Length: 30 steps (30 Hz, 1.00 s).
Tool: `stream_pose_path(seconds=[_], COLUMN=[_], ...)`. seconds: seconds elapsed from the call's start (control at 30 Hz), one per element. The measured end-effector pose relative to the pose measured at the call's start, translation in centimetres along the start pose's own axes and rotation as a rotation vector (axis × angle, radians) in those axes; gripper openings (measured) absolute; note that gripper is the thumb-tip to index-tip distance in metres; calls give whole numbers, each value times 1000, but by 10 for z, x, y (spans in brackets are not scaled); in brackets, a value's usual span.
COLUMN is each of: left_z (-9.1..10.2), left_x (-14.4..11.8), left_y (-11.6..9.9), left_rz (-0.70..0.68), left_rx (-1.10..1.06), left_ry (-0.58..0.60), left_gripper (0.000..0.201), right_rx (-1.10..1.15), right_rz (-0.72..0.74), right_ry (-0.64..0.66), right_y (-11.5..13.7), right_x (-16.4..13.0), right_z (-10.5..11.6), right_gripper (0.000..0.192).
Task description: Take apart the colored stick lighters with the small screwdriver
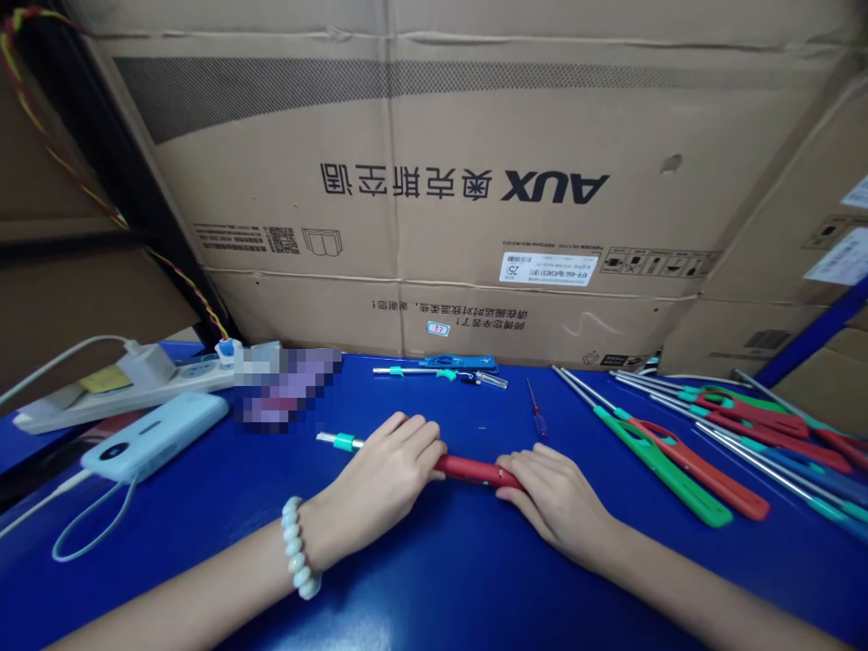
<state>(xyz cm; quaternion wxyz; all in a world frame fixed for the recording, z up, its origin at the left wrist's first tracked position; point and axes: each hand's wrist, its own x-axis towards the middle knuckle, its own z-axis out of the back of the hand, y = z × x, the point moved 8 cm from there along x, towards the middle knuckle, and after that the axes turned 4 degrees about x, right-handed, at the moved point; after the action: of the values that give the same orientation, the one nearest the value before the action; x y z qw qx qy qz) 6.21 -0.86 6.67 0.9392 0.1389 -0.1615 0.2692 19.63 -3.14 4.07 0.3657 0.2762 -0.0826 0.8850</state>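
Both hands hold a red long-nosed lighter (473,470) level above the blue table. My left hand (397,461) is wrapped round its front part, where a metal tube with a teal collar sticks out to the left. My right hand (560,497) is closed on the rear end of the red handle. The palms hide much of the body, so the trigger cannot be made out. Beyond the hands, a screwdriver (539,423) with a purple-red handle lies on the table. Behind my left hand is a loose metal tube (407,372) with teal parts.
Green (671,470) and red (719,479) lighters, with several more, lie at the right. On the left are a light-blue power bank (159,434) with a cord loop and a white power strip (196,371). A large cardboard box (434,235) walls off the back.
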Motion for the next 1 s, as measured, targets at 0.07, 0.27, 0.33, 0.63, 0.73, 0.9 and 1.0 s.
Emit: stream_pose_path(seconds=[0.07,0.27,0.33,0.63,0.73,0.9,1.0], left_z=[0,-1,-2,17,14,-1,-2], left_x=[0,-1,-1,3,0,-6,-7], left_y=[-1,-13,-19,27,58,83,84], left_rz=[-13,-75,-95,8,23,2,-3], left_rx=[19,65,64,-28,-25,-16,-29], left_ry=[3,-24,-30,-19,42,152,162], left_gripper=[24,22,24,45,42,32,28], right_rx=[2,-115,-140,-140,-164,-169,-173], right_rz=[-2,44,46,-14,-42,-66,-70], right_ry=[9,15,23,88,75,91,91], right_y=[1,19,23,-1,-14,-23,-24], right_x=[0,4,5,6,5,3,4], right_z=[1,-2,-5,-4,-4,-5,-4], right_gripper=[28,33,36,39,40,43,44])
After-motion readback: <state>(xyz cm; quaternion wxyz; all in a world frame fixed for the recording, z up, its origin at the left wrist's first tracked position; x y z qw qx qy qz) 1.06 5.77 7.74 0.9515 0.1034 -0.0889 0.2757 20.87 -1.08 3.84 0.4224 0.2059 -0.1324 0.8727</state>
